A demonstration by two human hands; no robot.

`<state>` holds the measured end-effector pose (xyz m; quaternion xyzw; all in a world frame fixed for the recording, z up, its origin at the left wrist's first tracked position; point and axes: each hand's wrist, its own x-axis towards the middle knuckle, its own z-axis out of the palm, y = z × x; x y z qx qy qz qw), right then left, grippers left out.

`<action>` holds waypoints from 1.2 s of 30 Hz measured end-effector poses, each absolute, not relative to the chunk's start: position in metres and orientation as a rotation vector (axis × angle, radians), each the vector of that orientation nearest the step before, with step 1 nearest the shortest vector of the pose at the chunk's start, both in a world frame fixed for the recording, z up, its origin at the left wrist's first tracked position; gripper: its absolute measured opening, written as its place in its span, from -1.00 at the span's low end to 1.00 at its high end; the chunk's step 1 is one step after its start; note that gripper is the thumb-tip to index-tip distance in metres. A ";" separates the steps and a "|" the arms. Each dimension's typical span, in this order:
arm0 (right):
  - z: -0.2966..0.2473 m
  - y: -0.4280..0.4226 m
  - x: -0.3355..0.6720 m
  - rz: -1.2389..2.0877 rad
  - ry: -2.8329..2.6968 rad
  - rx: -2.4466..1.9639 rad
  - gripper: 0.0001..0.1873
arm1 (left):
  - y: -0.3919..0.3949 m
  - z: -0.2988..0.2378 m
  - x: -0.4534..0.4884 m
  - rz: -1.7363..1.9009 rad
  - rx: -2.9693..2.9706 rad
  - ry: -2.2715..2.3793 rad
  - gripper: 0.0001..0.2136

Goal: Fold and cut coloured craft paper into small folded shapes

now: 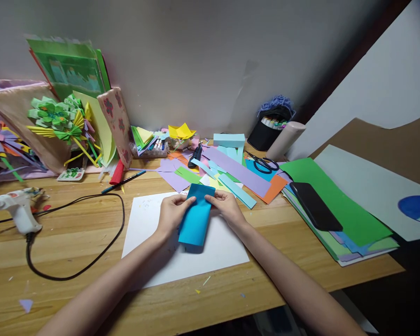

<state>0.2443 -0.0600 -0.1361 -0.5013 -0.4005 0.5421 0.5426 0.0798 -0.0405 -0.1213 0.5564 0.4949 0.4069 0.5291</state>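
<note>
A folded piece of blue paper (197,217) is held up between both hands, over a white sheet of paper (143,247) on the wooden table. My left hand (173,214) pinches its left edge, thumb on the front face. On the opposite edge, near the top, my right hand (228,207) grips it the same way. The fingers behind the blue paper are partly hidden. Just beyond the hands lie loose strips and scraps of coloured paper, among them a long purple strip (238,171) and a light blue strip (237,190).
At left stands a white glue gun (21,210) with its black cord looping over the table. Scissors (262,163), a black pen holder (266,133) and a pale cylinder (286,141) are at the back right. A black phone (315,205) rests on stacked green paper (353,210).
</note>
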 end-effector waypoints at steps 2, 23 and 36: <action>-0.135 -0.060 0.245 1.280 -0.938 -1.191 -0.68 | -0.040 -0.121 0.079 0.974 1.329 1.195 -0.68; -0.127 -0.058 0.251 1.048 -1.004 -1.299 -0.67 | -0.042 -0.129 0.084 0.916 1.476 1.273 -0.68; -0.136 -0.064 0.414 -0.269 -0.513 -2.503 -0.40 | -0.042 -0.137 0.083 0.874 1.438 1.296 -0.63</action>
